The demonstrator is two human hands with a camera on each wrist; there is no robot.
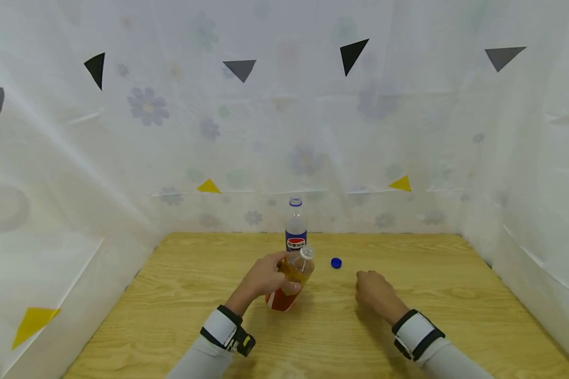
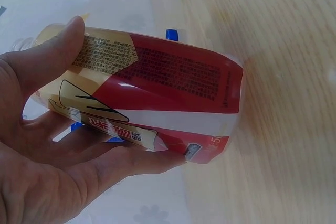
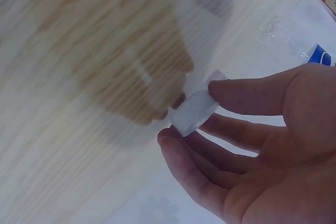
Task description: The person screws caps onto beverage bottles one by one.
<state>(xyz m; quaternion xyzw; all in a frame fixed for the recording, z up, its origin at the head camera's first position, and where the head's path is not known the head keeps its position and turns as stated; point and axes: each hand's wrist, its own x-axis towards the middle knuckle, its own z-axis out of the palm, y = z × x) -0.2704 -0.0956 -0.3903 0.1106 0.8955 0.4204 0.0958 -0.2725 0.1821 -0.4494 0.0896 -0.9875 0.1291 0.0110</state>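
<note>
My left hand (image 1: 267,276) grips a plastic bottle (image 2: 173,85) with a red and gold label, its thumb on one side and its fingers round the other. The bottle leans to the right, its uncapped clear neck (image 1: 307,253) pointing up. Between thumb and fingertips my right hand (image 1: 376,295) pinches a white bottle cap (image 3: 194,113), low over the table at the right. Behind the gripped bottle stands a clear bottle (image 1: 296,223) with a blue Pepsi label and an uncapped mouth. A blue bottle cap (image 1: 336,263) lies on the table between the two hands.
The wood-grain table (image 1: 208,252) is walled at the back and both sides by a pale flowered sheet (image 1: 284,131). Black, grey and yellow triangles are on the sheet. Each wrist wears a strapped band (image 1: 417,334).
</note>
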